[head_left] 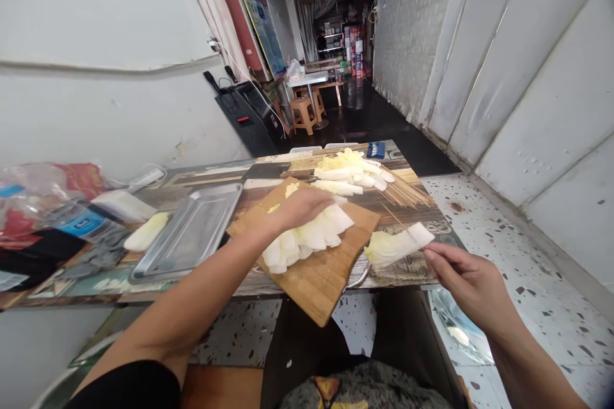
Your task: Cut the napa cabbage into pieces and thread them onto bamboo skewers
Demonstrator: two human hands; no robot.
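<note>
While the right hand [467, 275] pinches thumb against fingers at the white end of a cabbage leaf [396, 246], a thin skewer [394, 216] slants out past the leaf's far edge. That leaf is held just right of the wooden board [330, 281], near the counter's front edge. The left hand [307, 206] reaches over the board, its fingers bent down at the cut cabbage pieces [307, 239] fanned across it; I cannot tell from here whether they grip one. One corner of the board juts past the counter [263, 171]. Beyond it lies a heap of yellow-white leaves [350, 169], with a spread of bare skewers [407, 192] on its right and a small blue box [377, 150] behind. Over to the left I see a metal tray [189, 230], then a pale piece of cabbage [146, 232] and a plastic bottle [86, 223] lying on its side. Farther back, stools [303, 114] stand by a small table [309, 78].
</note>
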